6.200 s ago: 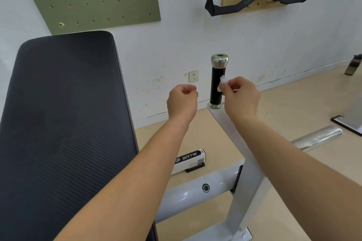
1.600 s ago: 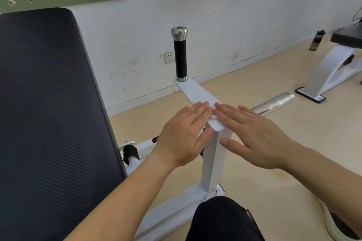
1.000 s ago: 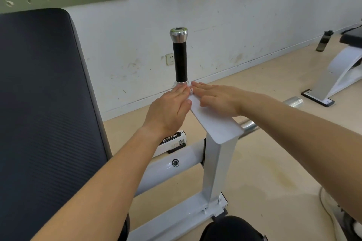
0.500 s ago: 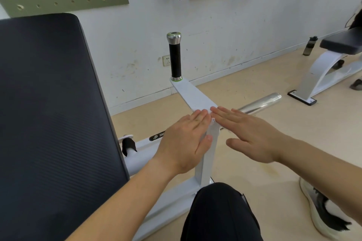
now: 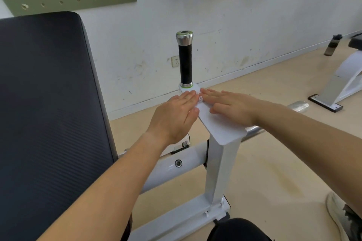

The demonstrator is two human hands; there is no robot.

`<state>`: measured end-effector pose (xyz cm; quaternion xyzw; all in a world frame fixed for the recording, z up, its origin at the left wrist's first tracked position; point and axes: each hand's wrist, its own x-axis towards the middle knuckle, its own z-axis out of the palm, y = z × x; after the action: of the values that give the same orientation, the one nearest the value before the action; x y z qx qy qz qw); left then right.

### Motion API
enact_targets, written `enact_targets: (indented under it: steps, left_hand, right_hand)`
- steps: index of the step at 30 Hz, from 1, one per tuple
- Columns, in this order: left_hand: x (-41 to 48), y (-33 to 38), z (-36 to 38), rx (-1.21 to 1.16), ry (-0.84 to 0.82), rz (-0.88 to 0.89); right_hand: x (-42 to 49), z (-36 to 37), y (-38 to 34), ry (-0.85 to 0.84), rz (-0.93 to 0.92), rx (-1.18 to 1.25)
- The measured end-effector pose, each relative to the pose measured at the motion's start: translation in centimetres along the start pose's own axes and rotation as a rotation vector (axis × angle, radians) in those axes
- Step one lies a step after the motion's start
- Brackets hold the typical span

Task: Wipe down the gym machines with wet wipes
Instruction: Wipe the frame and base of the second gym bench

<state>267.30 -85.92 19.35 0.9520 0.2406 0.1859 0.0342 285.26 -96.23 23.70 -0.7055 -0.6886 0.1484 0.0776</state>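
Note:
A white metal arm [image 5: 219,127] of the gym machine slopes up to an upright black handle [image 5: 185,64] with a chrome cap. My left hand [image 5: 174,117] and my right hand [image 5: 231,106] lie flat on the arm's far end, just below the handle's base, fingers straight and fingertips nearly meeting. A small piece of white wet wipe [image 5: 200,98] shows between the fingertips; the rest of it is hidden under my hands.
A large black padded backrest [image 5: 49,113] fills the left. White frame tubes [image 5: 188,160] run below the arm, and a chrome bar [image 5: 297,104] sticks out behind my right forearm. Another white machine [image 5: 340,84] and a dark bottle [image 5: 332,45] stand at right. My shoe [image 5: 340,219] is bottom right.
Both flat hands slid from the near end of the white arm up to its far end beside the handle's base, repeating a back-and-forth stroke seen over the last seconds.

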Motion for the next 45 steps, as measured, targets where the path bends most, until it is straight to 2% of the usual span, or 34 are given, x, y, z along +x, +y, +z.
enact_targets:
  steps: [8, 13, 18, 21, 28, 37, 45]
  left_hand:
    - [1.5, -1.3, 1.9, -0.110, 0.089, -0.123]
    - [1.3, -1.1, 1.7, -0.322, 0.150, -0.132]
    - [1.2, -0.7, 0.7, -0.274, 0.196, -0.093]
    - [0.8, -0.7, 0.9, -0.233, 0.200, -0.067]
    - [1.4, -1.6, 1.7, -0.239, 0.243, -0.076]
    - [-0.1, -0.1, 2.0, -0.243, 0.316, -0.052]
    - [-5.4, 5.2, 2.0, -0.309, 0.354, 0.104]
  right_hand:
    - [4.0, 0.1, 0.7, 0.007, -0.061, -0.039]
    - [4.0, 0.1, 1.0, 0.024, -0.102, 0.038]
    - [2.9, 1.0, 0.9, 0.086, -0.084, 0.034]
    - [1.6, 0.9, 0.5, 0.103, -0.031, 0.138]
    - [2.8, -0.1, 0.7, 0.111, -0.038, 0.390]
    - [1.1, 0.3, 0.6, 0.079, -0.067, 0.144]
    - [-8.2, 3.6, 0.6, 0.180, -0.163, 0.222]
